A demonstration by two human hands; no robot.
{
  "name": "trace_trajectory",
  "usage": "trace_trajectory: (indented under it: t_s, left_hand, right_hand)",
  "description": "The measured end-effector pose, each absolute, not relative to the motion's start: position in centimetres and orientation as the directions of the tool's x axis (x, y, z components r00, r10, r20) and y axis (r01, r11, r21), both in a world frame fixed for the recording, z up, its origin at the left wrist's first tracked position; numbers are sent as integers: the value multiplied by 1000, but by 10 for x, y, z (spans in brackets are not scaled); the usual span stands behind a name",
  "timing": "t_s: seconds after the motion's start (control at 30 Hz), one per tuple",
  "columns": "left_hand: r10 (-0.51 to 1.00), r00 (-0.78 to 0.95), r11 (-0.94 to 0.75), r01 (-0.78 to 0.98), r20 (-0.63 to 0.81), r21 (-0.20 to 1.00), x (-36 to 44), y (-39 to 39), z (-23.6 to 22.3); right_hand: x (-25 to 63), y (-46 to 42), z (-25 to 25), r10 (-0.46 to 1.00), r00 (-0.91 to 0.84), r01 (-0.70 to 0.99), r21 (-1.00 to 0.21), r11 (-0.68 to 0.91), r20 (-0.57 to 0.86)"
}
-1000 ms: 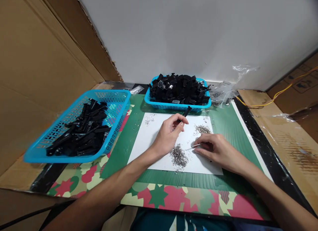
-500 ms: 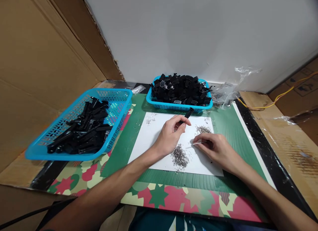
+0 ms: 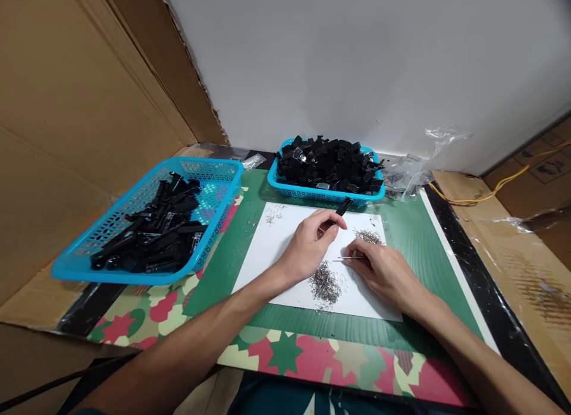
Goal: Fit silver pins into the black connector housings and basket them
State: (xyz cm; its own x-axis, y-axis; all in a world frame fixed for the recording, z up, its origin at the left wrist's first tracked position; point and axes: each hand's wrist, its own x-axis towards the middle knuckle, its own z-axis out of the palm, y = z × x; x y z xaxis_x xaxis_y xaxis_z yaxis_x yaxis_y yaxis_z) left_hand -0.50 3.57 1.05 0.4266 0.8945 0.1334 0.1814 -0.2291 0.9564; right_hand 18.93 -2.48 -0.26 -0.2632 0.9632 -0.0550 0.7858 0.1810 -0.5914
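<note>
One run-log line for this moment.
left hand: holds black piece | right hand: pinches thin rod | small metal pieces: on white sheet | far blue basket: heaped with black parts

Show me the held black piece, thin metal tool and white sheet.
Black piece (image 3: 344, 207), head view: exposed far end.
Thin metal tool (image 3: 349, 258), head view: middle of shaft.
White sheet (image 3: 271, 248), head view: bare left part.

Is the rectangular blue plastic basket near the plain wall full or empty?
Full: a heap of shiny black pieces rises above the rim of the blue plastic basket.
</note>
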Motion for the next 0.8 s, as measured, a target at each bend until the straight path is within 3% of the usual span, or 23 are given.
trace_trajectory:
  t_s: [0.13,0.3,0.47,0.57,0.8]
  left_hand:
    - [889,443,-250,256,117,934,-6,36,10]
    - [873,476,-263,278,105,924,-7,33,13]
    - [814,570,-275,213,109,937,-6,26,17]
    - [789,601,-289,180,128,940,-5,22,18]
    - [781,607,-303,166,145,938,-3,19,19]
  right_hand:
    - [194,-26,-3,958,-283,684,-711,163,-53]
    - [201,-25,2,975,-213,261,-965,-5,-62]
    - [200,-26,6,978,-183,-99,-987,-125,-105]
    - [196,-26,7,981,-168,-140,-983,-116,-92]
    - [193,-25,3,996,-78,-63,-997,-40,-35]
